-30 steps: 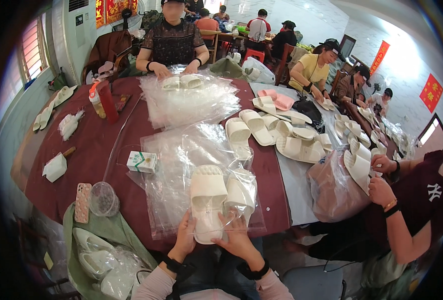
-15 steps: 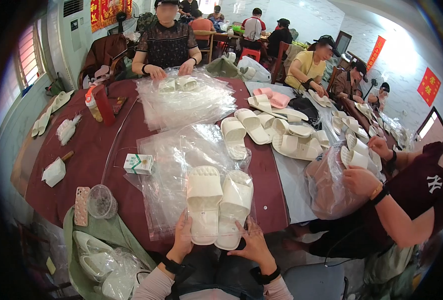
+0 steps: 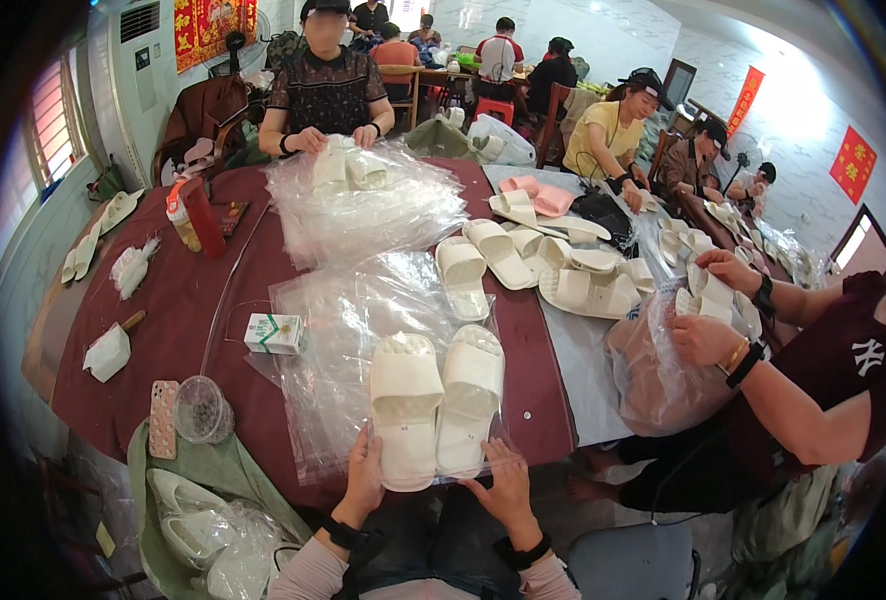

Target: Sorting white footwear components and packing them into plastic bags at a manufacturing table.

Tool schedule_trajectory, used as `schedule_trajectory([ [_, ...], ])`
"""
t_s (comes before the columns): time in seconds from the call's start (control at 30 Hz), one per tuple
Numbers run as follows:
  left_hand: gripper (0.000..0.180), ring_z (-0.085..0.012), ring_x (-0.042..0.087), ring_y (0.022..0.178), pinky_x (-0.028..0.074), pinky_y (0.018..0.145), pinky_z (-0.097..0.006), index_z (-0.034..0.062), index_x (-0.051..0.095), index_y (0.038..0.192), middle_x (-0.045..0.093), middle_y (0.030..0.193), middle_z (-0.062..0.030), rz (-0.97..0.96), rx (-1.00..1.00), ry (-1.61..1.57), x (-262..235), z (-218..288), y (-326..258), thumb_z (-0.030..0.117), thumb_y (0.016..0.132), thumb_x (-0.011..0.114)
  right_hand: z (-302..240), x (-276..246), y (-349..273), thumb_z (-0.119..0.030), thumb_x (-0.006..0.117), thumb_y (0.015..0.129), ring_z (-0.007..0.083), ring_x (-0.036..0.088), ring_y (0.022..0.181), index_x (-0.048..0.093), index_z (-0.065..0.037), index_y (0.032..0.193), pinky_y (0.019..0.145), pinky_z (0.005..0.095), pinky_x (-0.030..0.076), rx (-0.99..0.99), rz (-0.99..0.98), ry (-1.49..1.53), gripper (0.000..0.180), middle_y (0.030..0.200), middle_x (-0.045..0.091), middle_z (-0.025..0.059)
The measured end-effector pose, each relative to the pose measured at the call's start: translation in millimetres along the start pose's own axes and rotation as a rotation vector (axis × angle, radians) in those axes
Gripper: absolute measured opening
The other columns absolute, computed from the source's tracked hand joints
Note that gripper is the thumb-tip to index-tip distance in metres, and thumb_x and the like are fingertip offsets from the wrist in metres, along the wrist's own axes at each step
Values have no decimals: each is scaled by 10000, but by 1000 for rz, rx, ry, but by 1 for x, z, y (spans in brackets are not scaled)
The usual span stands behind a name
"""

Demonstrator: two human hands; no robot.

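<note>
The pair of white slippers [image 3: 406, 400] lay side by side at the table's near edge, toes toward twelve o'clock. Clear plastic film [image 3: 325, 400] spread around them and seemed to cover them, so the pair looked largely bagged; its near edge, by the heels, did not appear to be closed yet.

The left hand [image 3: 366, 475] sat at the pair's seven o'clock, fingers along the left heel; whether they pinched the film could not be told. The right hand [image 3: 508, 480] was at five o'clock, fingers spread at the film's corner, thumb near the right heel; its grip could not be told either.

At one to two o'clock, a heap of loose slippers [image 3: 588, 292] lay unwrapped. At eight o'clock, a green sack [image 3: 228, 470] held white slippers in clear film [image 3: 191, 530], seemingly finished ones.

Writing showed at several places: characters on two red wall banners, at one to two [image 3: 748, 100] and two o'clock [image 3: 853, 165]; a red and gold poster [image 3: 213, 35] at eleven; green print on a white carton [image 3: 273, 334] at ten; and a pale letter emblem [image 3: 866, 355] on a neighbour's dark shirt at three. Small marks on the insoles were too tiny to read.
</note>
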State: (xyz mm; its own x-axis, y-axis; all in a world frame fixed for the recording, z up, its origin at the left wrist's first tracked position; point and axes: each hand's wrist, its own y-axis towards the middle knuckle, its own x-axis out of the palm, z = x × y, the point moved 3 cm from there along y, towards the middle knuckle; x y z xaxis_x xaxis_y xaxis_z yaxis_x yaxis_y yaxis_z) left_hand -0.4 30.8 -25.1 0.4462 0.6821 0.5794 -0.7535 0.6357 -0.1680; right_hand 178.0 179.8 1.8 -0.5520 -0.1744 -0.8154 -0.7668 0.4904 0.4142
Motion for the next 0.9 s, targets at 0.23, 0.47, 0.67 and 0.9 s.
schedule_trajectory([
  [0.23,466,-199,471,1237,392,1042,-325,-6,278,1433,436,1401,-101,-50,-8,-38,9,8,-3,169,1018,394,2,3,1,-339,723,783,292,556,1152,535,-67,1277,936,431,392,-61,3,-70,594,1212,594,172],
  [0.47,511,-190,449,1254,371,1053,-313,-9,237,1457,412,1420,-102,-91,44,-17,6,4,0,230,1028,377,4,1,14,-113,673,783,308,638,922,622,-53,1099,805,416,467,144,155,-99,327,983,666,155],
  [0.67,547,-188,427,1271,351,1063,-310,-15,232,1460,399,1429,-106,-98,51,60,0,0,3,302,1031,355,0,5,20,-162,670,796,312,644,816,646,-24,1010,748,416,494,235,243,-175,255,911,671,150],
  [0.9,566,-194,439,1261,347,1061,-311,-36,243,1450,421,1410,-126,-153,150,140,8,7,-2,350,1038,292,-44,8,6,-201,730,740,300,578,946,570,-35,1216,826,417,446,18,155,-115,529,1042,614,150],
])
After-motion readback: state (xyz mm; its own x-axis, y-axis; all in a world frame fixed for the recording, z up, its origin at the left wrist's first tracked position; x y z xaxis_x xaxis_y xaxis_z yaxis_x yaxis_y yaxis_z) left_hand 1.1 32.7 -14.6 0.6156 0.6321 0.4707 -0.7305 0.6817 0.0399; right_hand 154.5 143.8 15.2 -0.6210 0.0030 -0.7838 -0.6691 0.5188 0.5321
